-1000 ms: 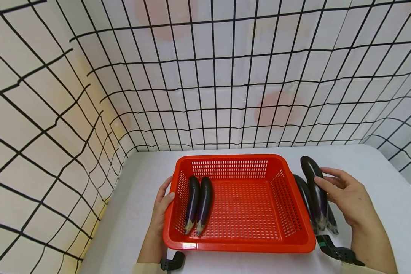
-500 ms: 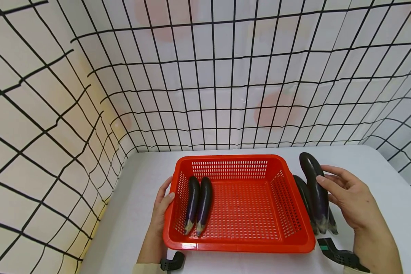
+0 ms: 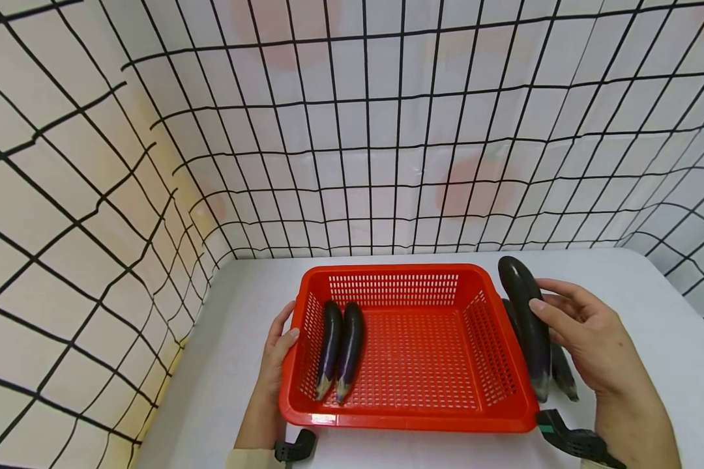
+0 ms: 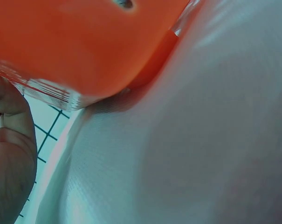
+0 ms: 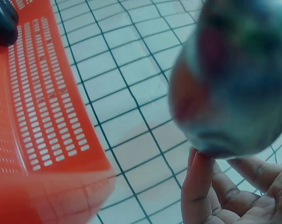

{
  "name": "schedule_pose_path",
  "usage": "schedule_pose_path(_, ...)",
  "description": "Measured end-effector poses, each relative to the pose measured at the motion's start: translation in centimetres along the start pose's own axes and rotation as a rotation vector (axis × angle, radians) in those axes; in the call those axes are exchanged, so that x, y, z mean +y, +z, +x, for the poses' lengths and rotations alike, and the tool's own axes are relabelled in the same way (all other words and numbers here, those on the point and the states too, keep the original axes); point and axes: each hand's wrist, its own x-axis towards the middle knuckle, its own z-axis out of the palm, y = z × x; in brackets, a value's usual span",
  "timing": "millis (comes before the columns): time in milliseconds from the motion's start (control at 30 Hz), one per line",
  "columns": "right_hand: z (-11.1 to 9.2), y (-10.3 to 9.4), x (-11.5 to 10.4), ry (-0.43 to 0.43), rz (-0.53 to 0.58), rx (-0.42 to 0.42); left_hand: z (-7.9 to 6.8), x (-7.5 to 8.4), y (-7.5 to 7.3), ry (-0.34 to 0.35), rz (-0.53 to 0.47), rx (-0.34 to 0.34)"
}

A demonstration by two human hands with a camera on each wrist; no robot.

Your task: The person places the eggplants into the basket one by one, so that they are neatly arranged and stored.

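Note:
My left hand (image 3: 274,358) holds the left side of a red plastic basket (image 3: 407,422), thumb by the rim. Two dark purple eggplants lie side by side in its left part, one eggplant (image 3: 330,345) against the wall and another eggplant (image 3: 351,348) beside it. Right of the basket, my right hand (image 3: 589,339) pinches a third eggplant (image 3: 527,319) between thumb and fingers, its stem end toward me. In the right wrist view this eggplant (image 5: 229,93) is a blurred shape above the fingers. Beneath it another eggplant (image 3: 563,372) lies on the table, partly hidden.
The basket stands on a white-covered table (image 3: 223,326). A white wall with a black wire grid (image 3: 381,150) rises behind and along both sides. The basket's right rim (image 3: 504,326) lies close to the held eggplant.
My right hand has moved slightly left with the eggplant, whose far tip now sits higher and nearer the basket's right rim. The left hand and basket have stayed put.

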Motion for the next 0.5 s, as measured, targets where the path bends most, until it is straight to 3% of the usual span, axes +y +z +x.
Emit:
schedule_pose_path(267, 0.6, 2.0, -0.7, 0.051, 0.011, -0.073, 0.0, 0.1, 0.0, 0.001, -0.009, -0.006)
schedule_pose_path(500, 1.7, 4.4, -1.8, 0.085, -0.072, -0.15, 0.0, 0.2, 0.0, -0.003, -0.014, -0.012)
